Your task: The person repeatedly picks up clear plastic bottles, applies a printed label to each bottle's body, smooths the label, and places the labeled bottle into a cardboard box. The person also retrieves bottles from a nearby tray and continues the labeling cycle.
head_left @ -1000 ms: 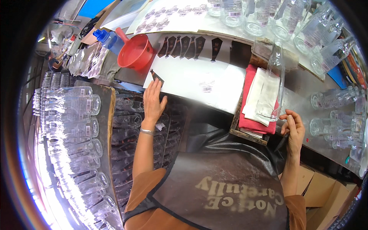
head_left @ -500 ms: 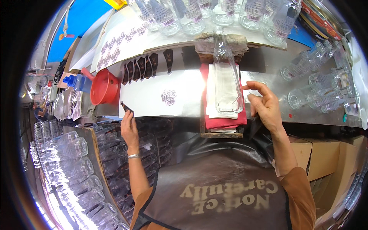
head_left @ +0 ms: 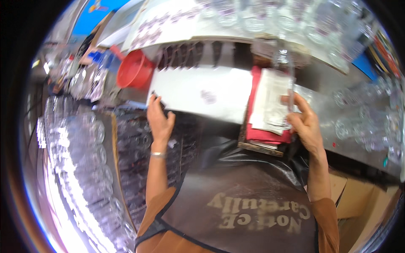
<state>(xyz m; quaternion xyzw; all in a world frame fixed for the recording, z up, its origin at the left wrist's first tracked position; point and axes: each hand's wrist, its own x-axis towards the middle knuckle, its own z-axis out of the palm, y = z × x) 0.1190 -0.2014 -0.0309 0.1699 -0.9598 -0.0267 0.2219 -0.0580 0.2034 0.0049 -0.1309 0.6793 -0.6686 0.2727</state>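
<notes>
A clear glass bottle (head_left: 284,59) lies on folded white cloths (head_left: 266,101) over a red cloth (head_left: 268,134), its neck on a rolled cloth rest. My right hand (head_left: 307,122) grips the lower right side of the bottle between thumb and fingers. At the left edge of a white sheet, my left hand (head_left: 160,122) has a small dark label (head_left: 159,100) at its fingertips, the thumb held apart. More dark labels (head_left: 181,55) lie in a row at the far edge of the sheet (head_left: 198,90), with one pale printed label (head_left: 208,97) nearer. Motion blurs the view.
A red dipper (head_left: 135,69) and a blue-capped bottle (head_left: 103,60) stand left of the sheet. Labelled glass bottles (head_left: 255,19) line the far shelf; others lie at right. Stacked bottles (head_left: 84,168) fill the lower left. Cardboard boxes (head_left: 358,198) stand at lower right.
The view has swung, shifting the bench rightward in it. My right hand has closed on the bottle, which has turned on the cloths. My left hand keeps the dark label, its thumb now spread.
</notes>
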